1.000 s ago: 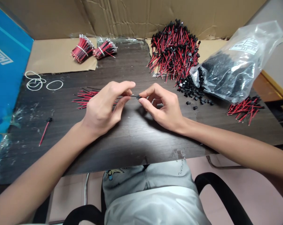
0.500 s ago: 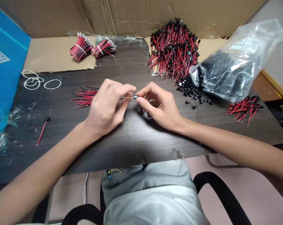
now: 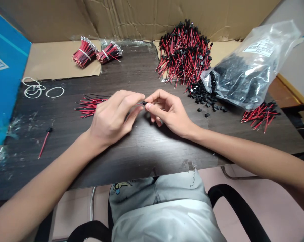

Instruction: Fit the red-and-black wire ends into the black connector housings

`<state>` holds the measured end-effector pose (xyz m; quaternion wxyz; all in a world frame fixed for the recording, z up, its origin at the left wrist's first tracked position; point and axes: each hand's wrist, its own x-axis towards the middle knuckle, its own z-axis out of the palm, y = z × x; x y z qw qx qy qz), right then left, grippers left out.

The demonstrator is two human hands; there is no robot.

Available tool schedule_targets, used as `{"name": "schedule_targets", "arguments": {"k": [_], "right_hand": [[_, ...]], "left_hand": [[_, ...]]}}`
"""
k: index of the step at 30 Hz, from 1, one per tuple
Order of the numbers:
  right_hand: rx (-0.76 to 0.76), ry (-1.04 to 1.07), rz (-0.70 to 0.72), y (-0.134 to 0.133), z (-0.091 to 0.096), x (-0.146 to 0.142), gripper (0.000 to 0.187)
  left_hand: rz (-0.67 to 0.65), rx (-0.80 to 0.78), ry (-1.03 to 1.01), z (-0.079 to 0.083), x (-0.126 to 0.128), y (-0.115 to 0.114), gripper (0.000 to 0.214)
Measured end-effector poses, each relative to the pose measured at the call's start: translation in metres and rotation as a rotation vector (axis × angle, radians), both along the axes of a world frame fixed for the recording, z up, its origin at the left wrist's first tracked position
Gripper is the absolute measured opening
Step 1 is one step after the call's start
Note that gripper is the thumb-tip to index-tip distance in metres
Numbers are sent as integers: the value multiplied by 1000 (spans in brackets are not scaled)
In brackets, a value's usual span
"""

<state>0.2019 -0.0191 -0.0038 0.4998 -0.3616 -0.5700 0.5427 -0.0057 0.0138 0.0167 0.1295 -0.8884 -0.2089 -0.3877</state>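
My left hand (image 3: 114, 116) pinches the end of a thin red and black wire between thumb and fingers over the dark table (image 3: 147, 151). My right hand (image 3: 168, 112) pinches a small black connector (image 3: 144, 103) at the tip of that wire. The two hands meet fingertip to fingertip. Just left of my left hand lies a loose fan of red and black wires (image 3: 88, 105).
A big heap of finished wires with black connectors (image 3: 184, 53) sits at the back. A clear bag of black connectors (image 3: 245, 70) spills some out (image 3: 207, 101). Two banded wire bundles (image 3: 96, 53), rubber bands (image 3: 38, 90), a single wire (image 3: 44, 143), a small wire pile (image 3: 260, 116).
My hands have closed together; the gap of wire seen between them a second ago is gone and the connector sits against my left fingertips. The view shifted slightly left.
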Motion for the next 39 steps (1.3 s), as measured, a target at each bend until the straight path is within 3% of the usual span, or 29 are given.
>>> {"name": "schedule_targets", "arguments": {"k": [9, 14, 20, 28, 36, 39], "right_hand": [[-8, -42, 4, 0, 0, 0, 45], [-9, -46, 19, 2, -1, 1, 48], [-37, -20, 56, 4, -3, 1, 49], [-79, -33, 58, 3, 1, 0, 43], [-88, -17, 2, 3, 3, -1, 43], [-91, -2, -95, 3, 4, 0, 40]], "left_hand": [[-58, 36, -14, 3, -3, 1, 27], [35, -69, 0, 3, -4, -3, 23], [-28, -157, -37, -1, -4, -1, 22], [-96, -35, -74, 1, 2, -6, 34], [-73, 9, 39, 3, -1, 0, 34], [80, -34, 135, 8, -12, 8, 30]]}}
